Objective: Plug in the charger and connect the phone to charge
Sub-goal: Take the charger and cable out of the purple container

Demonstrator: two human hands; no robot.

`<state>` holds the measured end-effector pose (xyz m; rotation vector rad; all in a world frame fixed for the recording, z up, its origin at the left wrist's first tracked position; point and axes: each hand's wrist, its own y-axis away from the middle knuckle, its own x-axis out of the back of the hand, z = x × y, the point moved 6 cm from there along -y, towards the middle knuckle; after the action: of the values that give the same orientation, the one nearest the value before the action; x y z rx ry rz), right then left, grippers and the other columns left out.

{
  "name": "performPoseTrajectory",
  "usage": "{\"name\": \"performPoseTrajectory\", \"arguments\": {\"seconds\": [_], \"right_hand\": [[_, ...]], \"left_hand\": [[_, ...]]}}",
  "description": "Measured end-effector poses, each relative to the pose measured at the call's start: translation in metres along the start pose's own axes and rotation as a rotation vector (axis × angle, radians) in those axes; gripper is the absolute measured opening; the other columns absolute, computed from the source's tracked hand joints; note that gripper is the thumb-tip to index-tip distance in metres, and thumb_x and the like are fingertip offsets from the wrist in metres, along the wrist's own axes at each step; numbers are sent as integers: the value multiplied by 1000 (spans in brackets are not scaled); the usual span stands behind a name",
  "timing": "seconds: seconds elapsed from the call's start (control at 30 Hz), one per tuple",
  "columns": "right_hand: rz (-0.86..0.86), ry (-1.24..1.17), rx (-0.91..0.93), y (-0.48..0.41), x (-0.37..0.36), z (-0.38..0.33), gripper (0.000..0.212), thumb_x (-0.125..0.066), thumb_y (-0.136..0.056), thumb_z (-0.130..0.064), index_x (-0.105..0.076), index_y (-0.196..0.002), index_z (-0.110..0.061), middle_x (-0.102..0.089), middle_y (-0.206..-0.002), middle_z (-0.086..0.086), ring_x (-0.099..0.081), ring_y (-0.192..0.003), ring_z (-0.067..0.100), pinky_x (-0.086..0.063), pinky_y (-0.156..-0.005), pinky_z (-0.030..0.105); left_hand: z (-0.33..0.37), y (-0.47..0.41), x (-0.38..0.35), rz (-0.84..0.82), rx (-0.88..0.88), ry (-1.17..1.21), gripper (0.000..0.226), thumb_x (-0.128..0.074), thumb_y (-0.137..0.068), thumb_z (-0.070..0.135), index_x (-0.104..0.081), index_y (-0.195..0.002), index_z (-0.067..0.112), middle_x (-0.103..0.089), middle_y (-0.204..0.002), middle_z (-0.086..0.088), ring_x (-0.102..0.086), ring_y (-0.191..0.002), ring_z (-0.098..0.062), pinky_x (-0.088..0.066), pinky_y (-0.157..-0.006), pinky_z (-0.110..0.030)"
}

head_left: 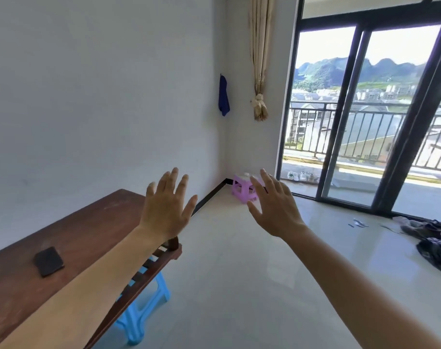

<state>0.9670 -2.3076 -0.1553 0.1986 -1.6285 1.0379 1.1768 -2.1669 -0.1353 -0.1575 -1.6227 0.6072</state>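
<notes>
While both hands hovered spread and empty | left hand [165, 210], right hand [277, 207] | I saw no charger | risk: misreading wallet-like dark object [49, 261] below-left as the phone.

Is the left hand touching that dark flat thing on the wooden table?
Apart. The head view shows the left hand raised, fingers spread, well past the dark flat thing on the wooden table.

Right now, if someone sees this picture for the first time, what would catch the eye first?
Most striking are the two open hands held up in the middle, the left hand over the end of the dark wooden table and the right hand above the pale floor. Next comes the big sliding glass door at right, showing green hills. A purple stool stands in the far corner.
</notes>
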Motion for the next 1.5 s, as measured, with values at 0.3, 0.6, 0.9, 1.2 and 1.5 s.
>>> {"name": "performPoseTrajectory", "arguments": {"seconds": [0.3,0.6,0.9,1.2,1.5], "right_hand": [[56,13,-237,-165,-131,209,67,-54,-97,-44,-37,-153,-11,-32,-161,21,-36,-144,40,-30,-116,52],[3,-17,-328,-384,-260,367,67,-55,-98,-42,-36,-153,-11,-33,-160,19,-35,-144,37,-28,-116,50],[-109,-49,-212,-621,-451,414,66,-51,-100,-42,-29,-156,-14,-24,-165,16,-28,-148,31,-25,-118,45],[-322,69,-208,-783,-622,501,63,-51,-99,-41,-32,-154,-15,-29,-161,15,-36,-143,30,-32,-113,43],[-478,32,-386,-885,-817,661,66,-46,-100,-48,-28,-155,-16,-25,-163,16,-36,-143,31,-34,-112,44]], "left_hand": [[73,-273,-173,-2,-130,107,72,-16,-98,56,-32,-153,13,-26,-163,-17,-25,-150,-32,-25,-115,-55],[81,-530,-313,-44,-135,99,76,-14,-95,58,-36,-151,12,-29,-162,-17,-28,-148,-32,-27,-113,-54],[-9,-736,-472,-58,0,127,79,-12,-92,58,-35,-152,11,-28,-162,-17,-27,-148,-31,-26,-114,-53],[-40,-954,-671,-341,-18,108,63,-27,-103,49,-26,-154,12,-21,-164,-16,-27,-147,-29,-31,-112,-49],[-10,-1120,-892,-602,-54,33,65,-23,-103,52,-20,-157,15,-15,-166,-15,-22,-149,-28,-26,-116,-50]]}}
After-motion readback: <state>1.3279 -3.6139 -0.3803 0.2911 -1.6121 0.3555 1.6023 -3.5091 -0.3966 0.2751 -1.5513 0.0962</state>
